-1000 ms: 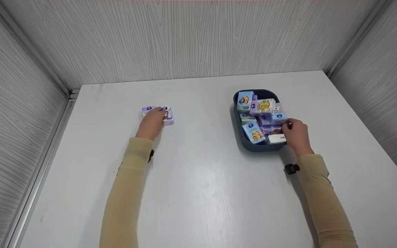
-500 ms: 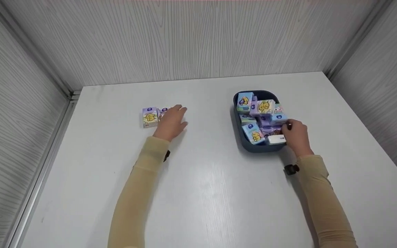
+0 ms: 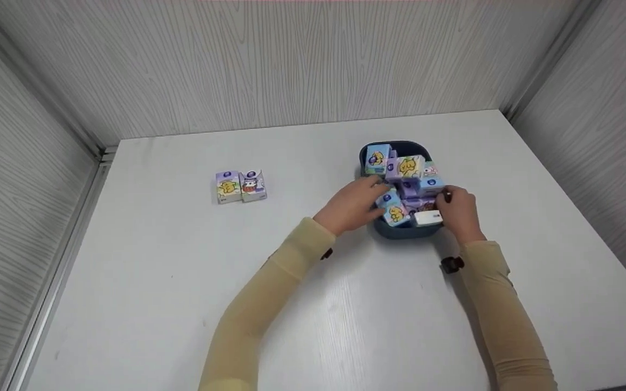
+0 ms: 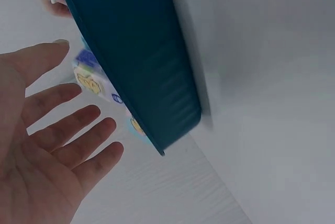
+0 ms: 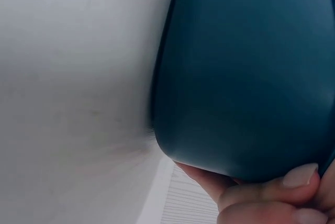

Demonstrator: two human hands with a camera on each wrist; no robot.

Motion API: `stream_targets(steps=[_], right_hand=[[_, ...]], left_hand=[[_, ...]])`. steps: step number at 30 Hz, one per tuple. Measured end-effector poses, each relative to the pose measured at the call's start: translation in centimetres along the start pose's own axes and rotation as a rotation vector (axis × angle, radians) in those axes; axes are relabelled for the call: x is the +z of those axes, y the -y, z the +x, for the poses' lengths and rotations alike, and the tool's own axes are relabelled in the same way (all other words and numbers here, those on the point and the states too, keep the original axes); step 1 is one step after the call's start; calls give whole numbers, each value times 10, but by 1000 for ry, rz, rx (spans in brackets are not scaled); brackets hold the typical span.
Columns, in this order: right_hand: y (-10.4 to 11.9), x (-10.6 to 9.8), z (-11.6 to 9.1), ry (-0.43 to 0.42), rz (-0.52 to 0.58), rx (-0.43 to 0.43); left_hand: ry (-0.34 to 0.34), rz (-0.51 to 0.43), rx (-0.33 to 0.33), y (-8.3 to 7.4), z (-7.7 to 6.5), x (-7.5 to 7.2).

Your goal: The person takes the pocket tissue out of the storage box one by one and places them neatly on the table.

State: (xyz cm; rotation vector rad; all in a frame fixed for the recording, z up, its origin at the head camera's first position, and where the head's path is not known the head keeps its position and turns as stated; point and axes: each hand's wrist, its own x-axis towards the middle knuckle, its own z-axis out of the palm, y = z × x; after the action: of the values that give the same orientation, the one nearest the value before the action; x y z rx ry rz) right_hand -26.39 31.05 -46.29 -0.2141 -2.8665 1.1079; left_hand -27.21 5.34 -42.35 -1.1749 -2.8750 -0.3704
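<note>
A dark teal plastic container (image 3: 404,233) holds several small printed boxes, mostly blue and purple with cartoon figures. My left hand (image 3: 352,205) reaches over its left rim, fingers spread close above a blue box (image 3: 394,213). In the left wrist view, that hand (image 4: 57,135) holds nothing, its fingers apart from a purple and white box (image 4: 97,80). My right hand (image 3: 458,213) grips the container's right rim. The right wrist view shows its curled fingers (image 5: 277,198) against the teal wall. A white-sided box (image 3: 428,218) lies beside that hand.
Two small purple and white boxes, one with a yellow figure (image 3: 229,187) and one with a white figure (image 3: 253,185), lie side by side on the white table (image 3: 144,260). Grey wood-grain panels (image 3: 302,65) stand behind and at both sides.
My left hand has left the two boxes on the table and moved right to the container, its fingers now over the boxes inside. The right hand stays at the rim.
</note>
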Motion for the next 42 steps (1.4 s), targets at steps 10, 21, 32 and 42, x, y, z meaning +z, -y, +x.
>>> stream_targets(steps=[10, 21, 32, 42], right_hand=[[3, 0, 0, 19, -8, 21], [1, -1, -2, 0, -14, -5], [1, 2, -2, -32, -44, -46], [4, -1, -4, -4, -22, -21]], left_hand=[[83, 84, -33, -29, 19, 14], [44, 3, -162, -40, 33, 20], [-88, -88, -150, -29, 22, -4], [-176, -80, -163, 13, -17, -21]])
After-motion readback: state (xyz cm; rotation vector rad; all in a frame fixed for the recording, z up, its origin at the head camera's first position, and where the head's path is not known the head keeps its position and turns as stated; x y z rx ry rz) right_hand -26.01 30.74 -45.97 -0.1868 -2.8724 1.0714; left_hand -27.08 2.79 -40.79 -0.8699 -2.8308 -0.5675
